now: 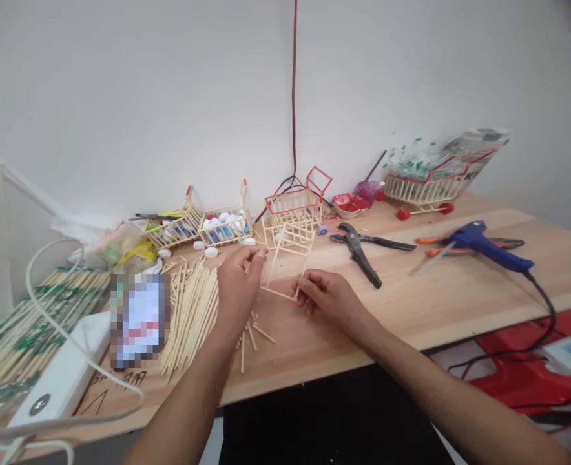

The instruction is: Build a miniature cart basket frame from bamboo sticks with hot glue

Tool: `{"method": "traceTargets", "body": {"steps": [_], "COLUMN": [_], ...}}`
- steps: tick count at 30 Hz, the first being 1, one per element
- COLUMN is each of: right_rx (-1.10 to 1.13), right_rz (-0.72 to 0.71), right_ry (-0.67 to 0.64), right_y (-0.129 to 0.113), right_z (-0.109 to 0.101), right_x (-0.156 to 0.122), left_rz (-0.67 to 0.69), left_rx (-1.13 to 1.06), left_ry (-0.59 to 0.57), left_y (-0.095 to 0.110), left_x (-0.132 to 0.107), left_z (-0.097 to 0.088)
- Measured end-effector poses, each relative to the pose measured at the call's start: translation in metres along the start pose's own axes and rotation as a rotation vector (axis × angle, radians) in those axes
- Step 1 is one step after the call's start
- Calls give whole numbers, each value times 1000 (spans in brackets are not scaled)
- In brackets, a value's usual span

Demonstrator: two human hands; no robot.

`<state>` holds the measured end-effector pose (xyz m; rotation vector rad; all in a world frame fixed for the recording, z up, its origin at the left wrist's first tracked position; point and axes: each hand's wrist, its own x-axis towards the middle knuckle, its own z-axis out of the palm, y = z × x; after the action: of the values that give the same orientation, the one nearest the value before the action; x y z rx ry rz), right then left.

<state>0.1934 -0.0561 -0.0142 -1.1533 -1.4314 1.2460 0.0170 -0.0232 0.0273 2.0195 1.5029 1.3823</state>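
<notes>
Between my hands is a small wooden stick frame, made of thin pale sticks with several crossbars at its far end. My right hand is closed, its thumb and fingers pinching the near right corner. My left hand is closed too, fingertips pressed together at the frame's left side. Beside my left hand lies a heap of loose wooden sticks, with short cut pieces near the wrist. Just behind the frame stands a red-rimmed stick cart.
Two stick carts holding caps stand at the back left. Right of my hands lie black-handled pliers, a blue glue gun with its cord, and orange-handled pliers. A red paint dish and a filled cart sit behind. A power strip is left.
</notes>
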Motion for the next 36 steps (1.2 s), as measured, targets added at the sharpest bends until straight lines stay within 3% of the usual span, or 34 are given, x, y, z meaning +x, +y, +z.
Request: {"method": "traceTargets", "body": {"steps": [14,36], "right_rx": [-49,-2], "right_rz": [-44,-27], "right_ry": [42,16], "right_y": [-1,-1], "right_z": [-1,0], "right_x": [-1,-1], "left_rz": [-107,-126], "left_rx": [-43,-148], "left_ry": [-126,-139], "left_y": [3,4], "left_x": [-2,-3], "left_z": [2,3]}}
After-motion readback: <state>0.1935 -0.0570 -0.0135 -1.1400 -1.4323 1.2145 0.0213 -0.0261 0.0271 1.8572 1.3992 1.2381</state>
